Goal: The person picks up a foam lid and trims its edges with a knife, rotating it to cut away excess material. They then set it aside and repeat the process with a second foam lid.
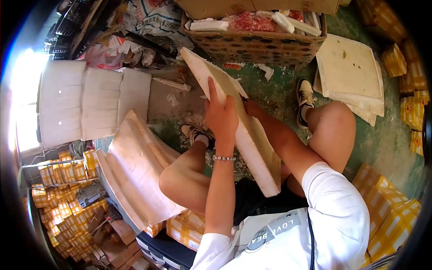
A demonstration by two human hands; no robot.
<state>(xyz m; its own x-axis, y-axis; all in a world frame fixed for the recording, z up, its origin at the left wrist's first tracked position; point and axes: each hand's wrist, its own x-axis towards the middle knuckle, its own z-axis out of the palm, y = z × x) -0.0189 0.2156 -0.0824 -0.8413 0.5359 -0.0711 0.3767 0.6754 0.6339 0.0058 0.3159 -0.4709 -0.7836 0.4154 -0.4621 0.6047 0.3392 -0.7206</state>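
Observation:
A long off-white foam board (256, 146) stands on edge at a slant between my knees. My left hand (220, 112) grips its left side, with one finger stretched up along the face. My right hand (252, 108) is on the board's other side, near its middle; its fingers are mostly hidden, and a small dark thing shows beside them. Crumbs and scraps of white foam lie on the green floor (270, 85) around my shoes.
Foam sheets (351, 67) lie at the upper right, and more foam pieces (139, 166) lean by my left knee. A carton (256, 47) of scraps stands ahead. White foam blocks (101, 99) stand at left. Yellow-taped boxes (391, 216) are stacked on both sides.

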